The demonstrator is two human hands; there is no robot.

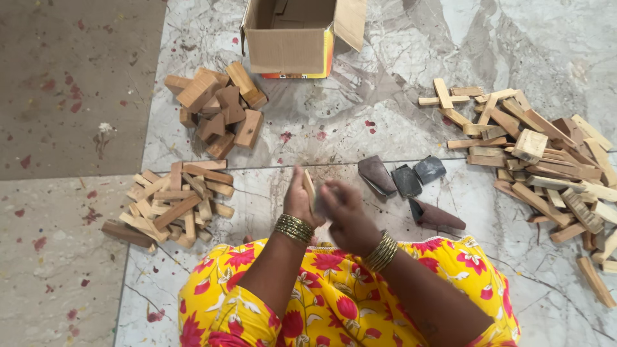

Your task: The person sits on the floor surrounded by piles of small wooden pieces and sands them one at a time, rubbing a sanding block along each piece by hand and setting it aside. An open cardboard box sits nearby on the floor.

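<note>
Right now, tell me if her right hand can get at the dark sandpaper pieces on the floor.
Probably yes: the sandpaper pieces lie just beyond the right hand, with bare floor between; but that hand seems busy against the wooden strip.

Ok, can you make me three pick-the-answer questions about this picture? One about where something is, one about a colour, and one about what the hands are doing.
1. Where is the cardboard box?
A. At the top, beyond the chunky blocks
B. On the person's lap
C. Under the right pile

2. What colour are the bangles?
A. Blue
B. Gold
C. White

3. What is the left hand doing?
A. Lying flat on the floor
B. Holding a thin wooden piece upright
C. Reaching into the box

Answers:
1 A, the box stands open at the top edge, past the chunky blocks.
2 B, both wrists wear gold bands.
3 B, its grip is closed on the piece, with the right hand against it.
</note>
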